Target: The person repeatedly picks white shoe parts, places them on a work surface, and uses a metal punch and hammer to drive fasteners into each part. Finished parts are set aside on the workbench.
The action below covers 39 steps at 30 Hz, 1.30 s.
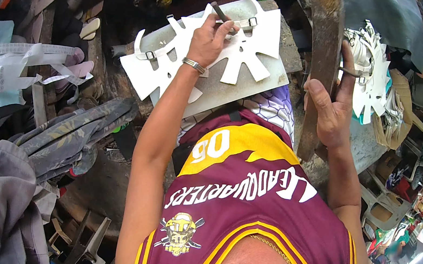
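Observation:
My left hand (206, 44) is closed round a short dark metal punch (217, 10), held over a white cut-out piece (261, 35). This piece has several strap-like arms and a small buckle, like a sandal upper. A similar white piece (147, 70) with a buckle lies to its left. Both rest on a pale grey slab (271, 81) across my lap. To the right, my right hand (329, 111) grips a long, thick brown wooden club (322, 50), raised close to the camera. A thin metal bit shows by the fingers; what it belongs to is unclear.
Beyond my right hand lies a heap of white cut pieces (371, 90), beside a brown cardboard box (401, 108). Pale printed strips (20, 57) hang at the left, above patterned cloth (78, 128) and grey cloth (10, 195). Plastic chairs (383, 207) stand at the right.

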Available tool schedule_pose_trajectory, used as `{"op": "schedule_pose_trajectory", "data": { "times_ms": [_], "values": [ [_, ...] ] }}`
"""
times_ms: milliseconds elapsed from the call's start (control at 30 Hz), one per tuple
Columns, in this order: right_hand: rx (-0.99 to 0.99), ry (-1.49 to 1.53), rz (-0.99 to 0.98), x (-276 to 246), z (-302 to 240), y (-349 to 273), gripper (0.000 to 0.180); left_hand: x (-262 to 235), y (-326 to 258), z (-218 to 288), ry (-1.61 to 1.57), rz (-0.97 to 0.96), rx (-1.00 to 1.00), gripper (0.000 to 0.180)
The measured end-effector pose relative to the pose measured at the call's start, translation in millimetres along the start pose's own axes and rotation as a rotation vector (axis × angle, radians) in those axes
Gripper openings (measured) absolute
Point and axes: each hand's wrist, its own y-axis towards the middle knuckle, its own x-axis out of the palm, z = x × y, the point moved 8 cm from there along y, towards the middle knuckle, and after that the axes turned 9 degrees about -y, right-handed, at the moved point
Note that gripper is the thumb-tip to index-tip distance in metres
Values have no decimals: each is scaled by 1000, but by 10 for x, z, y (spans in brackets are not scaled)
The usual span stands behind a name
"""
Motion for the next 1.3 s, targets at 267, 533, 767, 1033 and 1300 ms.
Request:
{"op": "schedule_pose_trajectory", "data": {
  "times_ms": [267,533,767,1033,1300],
  "values": [
    [86,41,-44,155,292,-178,83,-108,-138,-98,70,-24,15,32],
    [-8,-115,-59,212,252,-155,83,-75,-132,-164,153,-38,-7,28],
    [5,-69,-76,266,236,-121,83,-44,-135,-49,242,-80,65,26],
    [0,-92,-96,324,227,-126,82,-34,-143,-24,241,-84,73,24],
    [-61,-196,-115,341,162,-97,81,10,-165,47,328,-94,173,24]
  ]
}}
